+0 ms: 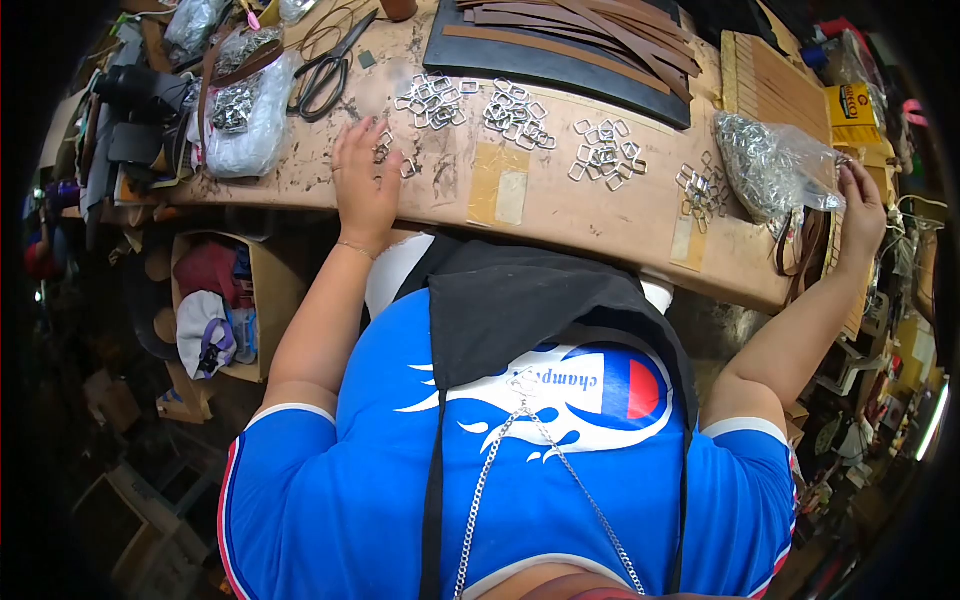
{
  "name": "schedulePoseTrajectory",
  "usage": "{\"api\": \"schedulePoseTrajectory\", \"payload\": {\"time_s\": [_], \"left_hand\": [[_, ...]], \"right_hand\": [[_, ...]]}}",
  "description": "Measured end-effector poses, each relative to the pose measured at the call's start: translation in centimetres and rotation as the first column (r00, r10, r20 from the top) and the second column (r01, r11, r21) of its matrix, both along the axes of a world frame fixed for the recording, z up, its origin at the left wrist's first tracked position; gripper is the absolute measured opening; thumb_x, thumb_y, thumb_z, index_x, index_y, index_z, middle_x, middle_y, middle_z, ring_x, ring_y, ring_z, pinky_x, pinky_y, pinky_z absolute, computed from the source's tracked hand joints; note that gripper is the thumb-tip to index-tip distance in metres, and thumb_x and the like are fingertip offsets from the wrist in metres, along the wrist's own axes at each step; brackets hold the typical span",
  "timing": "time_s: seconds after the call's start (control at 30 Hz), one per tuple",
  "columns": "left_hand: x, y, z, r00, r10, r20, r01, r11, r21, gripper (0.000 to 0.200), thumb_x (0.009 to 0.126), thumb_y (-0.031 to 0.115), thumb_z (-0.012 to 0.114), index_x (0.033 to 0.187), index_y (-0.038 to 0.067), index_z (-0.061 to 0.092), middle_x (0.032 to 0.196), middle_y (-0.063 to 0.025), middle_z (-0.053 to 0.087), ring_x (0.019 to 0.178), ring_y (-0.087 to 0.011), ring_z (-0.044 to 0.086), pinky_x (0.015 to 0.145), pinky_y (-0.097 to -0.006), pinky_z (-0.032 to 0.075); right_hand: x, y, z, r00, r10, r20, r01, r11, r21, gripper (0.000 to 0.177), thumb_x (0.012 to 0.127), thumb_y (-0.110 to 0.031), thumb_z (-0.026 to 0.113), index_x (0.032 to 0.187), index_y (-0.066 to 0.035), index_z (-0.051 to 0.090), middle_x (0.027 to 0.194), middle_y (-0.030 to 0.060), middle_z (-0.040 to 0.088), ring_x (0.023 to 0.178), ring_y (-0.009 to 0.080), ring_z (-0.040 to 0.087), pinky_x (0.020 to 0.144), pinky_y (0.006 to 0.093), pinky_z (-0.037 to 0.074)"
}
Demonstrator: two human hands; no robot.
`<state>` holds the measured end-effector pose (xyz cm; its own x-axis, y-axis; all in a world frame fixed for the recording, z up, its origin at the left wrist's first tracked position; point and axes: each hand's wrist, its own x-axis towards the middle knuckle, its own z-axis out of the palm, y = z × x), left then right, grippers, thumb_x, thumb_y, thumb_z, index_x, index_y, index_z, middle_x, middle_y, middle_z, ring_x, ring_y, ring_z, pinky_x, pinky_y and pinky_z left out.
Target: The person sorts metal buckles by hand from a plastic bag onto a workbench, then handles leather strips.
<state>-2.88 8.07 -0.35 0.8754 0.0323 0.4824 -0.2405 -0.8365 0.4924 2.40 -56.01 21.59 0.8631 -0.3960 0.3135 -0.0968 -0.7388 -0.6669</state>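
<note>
My left hand [362,190] lies palm down on the worktable [420,195], fingers stretched out, beside a few small metal buckles [408,168]. Some of those are partly hidden by the fingers. At the table's right end, my right hand [862,205] pinches the edge of a clear plastic bag [808,170] full of shiny metal pieces [752,165]. Between the hands are separate piles of rectangular metal buckles: one pile [432,103] near the left hand, a second pile [518,116], a third pile [606,155], and darker-looking buckles [702,190] close to the bag.
Brown leather strips [590,22] rest on a black board [560,72] at the back. Black-handled scissors [328,80] lie at the back left, near another plastic bag [245,140]. A yellow box [852,108] stands back right. Below the table, a cardboard box [275,300] holds cloth.
</note>
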Motion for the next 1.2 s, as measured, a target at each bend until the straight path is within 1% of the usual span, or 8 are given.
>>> {"api": "schedulePoseTrajectory", "payload": {"time_s": [0.1,0.2,0.27,0.37,0.6,0.8,0.83,1.2], "left_hand": [[-0.5,-1.6,2.6,0.992,-0.112,-0.066,0.070,0.890,-0.451,0.038,0.102,0.024,0.059,0.135,0.004,0.060,0.143,-0.0124,0.057,0.134,-0.0318,0.051,0.116,-0.0448,0.035],[-1.6,-5.8,6.6,0.824,-0.555,-0.114,-0.056,0.121,-0.991,0.046,0.110,0.030,0.039,0.138,-0.002,0.054,0.146,-0.0128,0.055,0.131,-0.0272,0.054,0.117,-0.0414,0.037],[-2.5,-7.6,8.7,0.612,-0.791,-0.007,-0.360,-0.270,-0.893,0.050,0.111,0.035,0.035,0.139,-0.003,0.052,0.144,-0.0150,0.056,0.136,-0.0286,0.052,0.119,-0.0430,0.037],[-3.6,-9.2,9.2,0.372,-0.902,0.219,-0.634,-0.419,-0.650,0.053,0.111,0.038,0.032,0.140,-0.001,0.051,0.137,-0.0163,0.062,0.133,-0.0283,0.056,0.115,-0.0448,0.042],[-5.0,-7.6,3.1,0.354,-0.852,0.385,-0.710,-0.513,-0.483,0.050,0.110,0.038,0.035,0.136,0.001,0.055,0.122,-0.0156,0.070,0.118,-0.0331,0.067,0.105,-0.0429,0.055],[-5.2,-7.6,6.8,0.522,-0.832,0.186,-0.630,-0.524,-0.574,0.052,0.110,0.035,0.032,0.142,-0.002,0.049,0.140,-0.0211,0.059,0.129,-0.0379,0.059,0.110,-0.0471,0.050],[-5.1,-7.3,6.9,0.528,-0.828,0.188,-0.626,-0.529,-0.573,0.052,0.110,0.035,0.032,0.142,-0.002,0.049,0.140,-0.0211,0.059,0.129,-0.0379,0.059,0.110,-0.0471,0.050],[-3.3,0.8,4.7,0.786,-0.576,0.224,-0.323,-0.692,-0.645,0.050,0.109,0.029,0.035,0.148,-0.002,0.041,0.143,-0.0166,0.055,0.124,-0.0339,0.060,0.113,-0.0485,0.046]], "right_hand": [[-0.8,8.7,2.4,0.967,0.186,0.173,-0.204,0.974,0.094,0.025,0.097,-0.005,0.067,0.121,0.001,0.072,0.107,0.0046,0.075,0.093,0.0108,0.068,0.088,0.0242,0.052],[-1.7,19.9,2.6,0.768,0.627,0.130,-0.640,0.753,0.153,0.022,0.093,0.003,0.066,0.115,0.003,0.072,0.110,0.0057,0.074,0.097,0.0124,0.068,0.089,0.0254,0.053],[-2.0,26.1,1.7,0.502,0.865,0.007,-0.852,0.492,0.180,0.026,0.087,0.005,0.068,0.112,-0.001,0.073,0.107,0.0079,0.073,0.097,0.0170,0.069,0.086,0.0284,0.054],[-3.4,33.0,-2.1,0.143,0.977,-0.157,-0.952,0.179,0.248,0.030,0.081,0.005,0.070,0.109,-0.005,0.074,0.105,0.0109,0.071,0.091,0.0259,0.070,0.080,0.0340,0.057],[-4.5,37.3,-5.0,-0.012,0.971,-0.238,-0.992,0.019,0.127,0.026,0.080,-0.004,0.076,0.106,-0.007,0.074,0.098,0.0102,0.070,0.091,0.0300,0.070,0.078,0.0375,0.058],[-1.7,38.5,-6.0,0.129,0.978,-0.163,-0.935,0.175,0.309,0.028,0.086,0.002,0.066,0.113,-0.004,0.071,0.097,0.0089,0.072,0.091,0.0208,0.072,0.082,0.0330,0.057],[-2.1,39.2,-5.5,0.229,0.956,-0.183,-0.725,0.293,0.623,0.023,0.092,0.002,0.063,0.113,-0.004,0.070,0.096,0.0082,0.072,0.092,0.0163,0.072,0.080,0.0320,0.057],[1.4,45.8,-9.6,0.024,0.966,-0.257,-0.922,-0.078,-0.378,0.010,0.085,-0.015,0.067,0.089,-0.007,0.068,0.098,0.0077,0.064,0.096,0.0270,0.063,0.081,0.0382,0.054]]}}
